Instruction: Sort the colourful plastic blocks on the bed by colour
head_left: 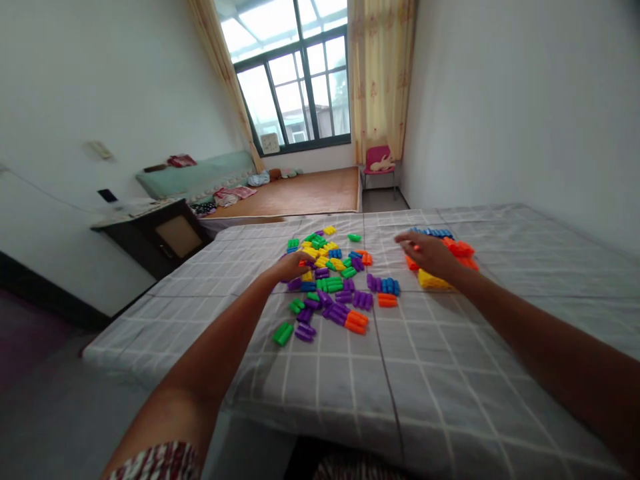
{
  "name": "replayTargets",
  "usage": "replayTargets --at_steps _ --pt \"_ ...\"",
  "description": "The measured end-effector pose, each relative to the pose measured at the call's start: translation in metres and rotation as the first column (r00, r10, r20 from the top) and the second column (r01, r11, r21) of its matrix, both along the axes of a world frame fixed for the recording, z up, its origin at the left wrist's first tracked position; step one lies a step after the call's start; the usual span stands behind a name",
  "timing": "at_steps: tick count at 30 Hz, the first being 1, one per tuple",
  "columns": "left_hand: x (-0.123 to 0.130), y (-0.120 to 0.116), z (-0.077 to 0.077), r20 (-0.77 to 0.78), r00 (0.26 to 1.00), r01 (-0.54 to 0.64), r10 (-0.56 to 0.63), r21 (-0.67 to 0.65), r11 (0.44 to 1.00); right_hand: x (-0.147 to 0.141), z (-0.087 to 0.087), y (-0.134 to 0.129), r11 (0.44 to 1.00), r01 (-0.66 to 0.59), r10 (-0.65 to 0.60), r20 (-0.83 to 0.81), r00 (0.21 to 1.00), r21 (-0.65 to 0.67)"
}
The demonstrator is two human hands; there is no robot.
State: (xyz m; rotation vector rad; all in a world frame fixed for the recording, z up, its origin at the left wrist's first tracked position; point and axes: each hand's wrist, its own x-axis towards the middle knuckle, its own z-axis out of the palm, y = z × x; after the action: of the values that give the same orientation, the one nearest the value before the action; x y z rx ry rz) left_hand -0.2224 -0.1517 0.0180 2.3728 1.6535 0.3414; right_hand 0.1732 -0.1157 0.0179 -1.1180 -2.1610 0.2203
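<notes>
1. Red-and-white patterned sleeve [167, 460] sits nearest, at the near left. Its forearm [215, 353] passes left of the near green block [283, 334]; keeping the elbow lifted should avoid dragging the grey checked sheet [340, 380].

2. Left hand [290, 265] is at the left side of the loose, mixed-colour pile of ribbed plastic building blocks [329, 285]. Its fingers bend over the pieces, but whether they grip one I cannot tell. A fingertip pinch on one block looks better than a sweep, since these lie crowded and could pull neighbours along.

3. Right hand [430, 253] is at the group on the right, fingers pointing left. Some orange shows by them; I cannot tell whether that is a held block or one behind. A low, light touch would best spare the group.

4. On the right, colours lie together: blue row [434, 233] far, orange cluster [461, 249] nearer, yellow blocks [434, 280] nearest. Approaching from the open left side seems safest.

5. At the pile's near right, purple blocks [337, 311] meet orange blocks [357, 322] end to end; supporting both would be prudent. Far off, one green block [354, 237] lies apart, easy to take cleanly.
</notes>
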Motion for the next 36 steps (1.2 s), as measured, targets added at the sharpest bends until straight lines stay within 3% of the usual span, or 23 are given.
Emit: replayTargets --at_steps 2,4,9,12,15,18,22,26,28,32,36 --pt "0.005 0.001 -0.01 0.024 0.999 0.021 -0.022 0.029 0.999 -0.044 -0.004 -0.013 0.976 -0.212 0.216 0.13 0.968 -0.043" --pt "0.012 0.003 -0.018 0.069 0.997 0.042 -0.047 0.063 0.997 -0.086 -0.008 -0.019 0.949 -0.311 0.314 0.227 0.922 -0.05" --pt "0.008 0.0 -0.028 0.26 0.96 0.096 -0.102 0.038 0.995 -0.155 -0.013 -0.013 0.963 -0.248 0.268 0.305 0.914 -0.104" --pt "-0.012 -0.002 -0.028 0.333 0.942 -0.05 0.034 0.041 0.998 -0.167 -0.012 -0.007 0.923 -0.318 0.378 0.349 0.858 -0.217" --pt "-0.03 -0.001 -0.029 0.332 0.911 -0.29 0.243 0.098 0.952 -0.168 -0.008 0.003 0.856 -0.4 0.502 0.342 0.794 -0.326" --pt "-0.036 0.001 -0.033 0.255 0.904 -0.384 0.343 0.135 0.913 -0.178 -0.005 0.02 0.898 -0.345 0.42 0.295 0.858 -0.274" --pt "-0.031 0.002 -0.039 0.095 0.949 -0.313 0.3 0.186 0.931 -0.216 -0.015 0.039 0.967 -0.175 0.22 0.254 0.942 -0.187" --pt "-0.031 -0.001 -0.041 0.063 0.956 -0.295 0.288 0.192 0.936 -0.251 -0.028 0.042 0.963 -0.242 0.268 0.317 0.91 -0.12" --pt "-0.033 -0.003 -0.041 0.072 0.954 -0.299 0.29 0.181 0.937 -0.252 -0.026 0.044 0.957 -0.265 0.29 0.395 0.872 -0.117" --pt "-0.026 -0.005 -0.038 0.066 0.959 -0.285 0.277 0.229 0.931 -0.221 -0.005 0.053 0.982 -0.103 0.166 0.455 0.875 -0.16" --pt "0.001 -0.002 -0.038 0.092 0.994 -0.087 0.063 0.288 0.954 -0.172 0.011 0.051 0.974 -0.09 0.156 0.33 0.931 -0.206"
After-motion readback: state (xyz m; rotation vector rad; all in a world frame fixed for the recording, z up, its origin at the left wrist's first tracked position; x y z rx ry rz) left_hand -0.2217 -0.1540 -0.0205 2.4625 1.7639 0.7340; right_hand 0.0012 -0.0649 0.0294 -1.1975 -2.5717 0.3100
